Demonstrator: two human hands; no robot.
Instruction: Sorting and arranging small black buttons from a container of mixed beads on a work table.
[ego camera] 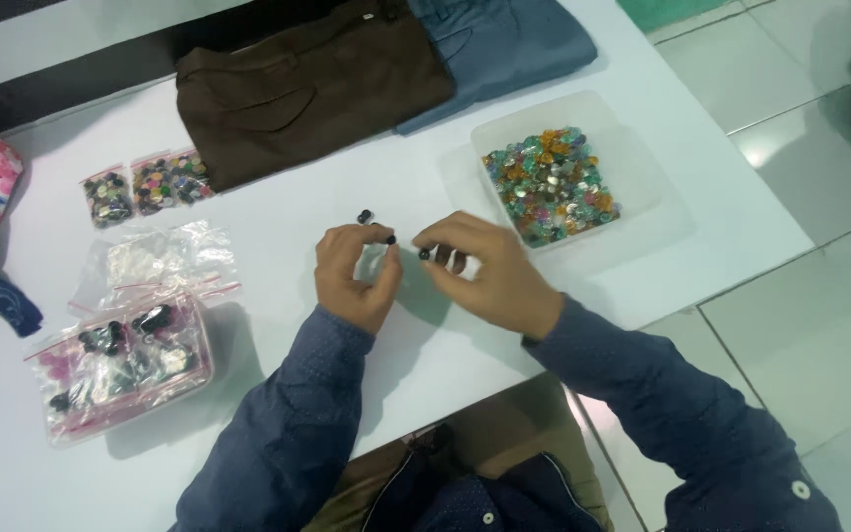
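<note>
1. Basically, both hands meet over the middle of the white table (642, 276), fingertips pointed at each other with only a small gap between.
2. Left hand (352, 271): thumb and forefinger pinched shut on a small black button (389, 238), held at the fingertips.
3. Right hand (475, 266): fingers curled and pinched on another small dark button (425, 254), just beside the left hand's piece, nearly touching it.
4. One loose black button (365, 216) lies on the table just beyond the left hand's fingertips, toward the far edge; the left hand is nearer to it than the right.
5. The pieces are round and too small to give any long axis.
6. Count of dark buttons out in the open: three, two held and one loose.
7. Clear plastic tub (642, 187) sits beyond the right hand toward the right edge, filled with mixed coloured buttons, too many to count.
8. Zip bags near the left edge: two small ones (145, 184) with mixed buttons, one flat clear one (155, 261) whose contents I cannot make out, and one large one (120, 360) with dark pieces.
9. Two folded garments lie at the far edge, one brown (317, 84) and one blue (504, 44).
</note>
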